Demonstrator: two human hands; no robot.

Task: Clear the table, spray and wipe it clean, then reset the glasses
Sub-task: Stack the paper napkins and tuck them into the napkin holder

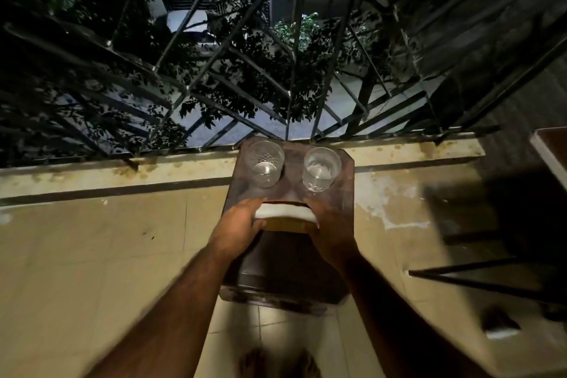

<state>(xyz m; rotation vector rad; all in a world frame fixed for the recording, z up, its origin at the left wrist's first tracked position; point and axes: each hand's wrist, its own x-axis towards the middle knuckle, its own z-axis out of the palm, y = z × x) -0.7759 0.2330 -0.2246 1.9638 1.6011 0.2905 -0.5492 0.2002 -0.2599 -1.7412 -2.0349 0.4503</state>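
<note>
A small dark brown table (340,209) stands against a low ledge. Two clear glasses stand upright at its far end, the left glass (264,167) and the right glass (320,173). Just in front of them a white and tan object (285,216), which looks like a plate or shallow dish, is held over the table's middle. My left hand (237,224) grips its left edge and my right hand (329,227) grips its right edge. Both forearms reach in from the bottom of the frame.
A black metal grille (276,86) rises behind the stained ledge (122,172), with trees and a dark street beyond. A dark metal frame (491,273) and another table's corner (549,150) stand at the right. My feet (276,362) are on the beige tiled floor (92,255).
</note>
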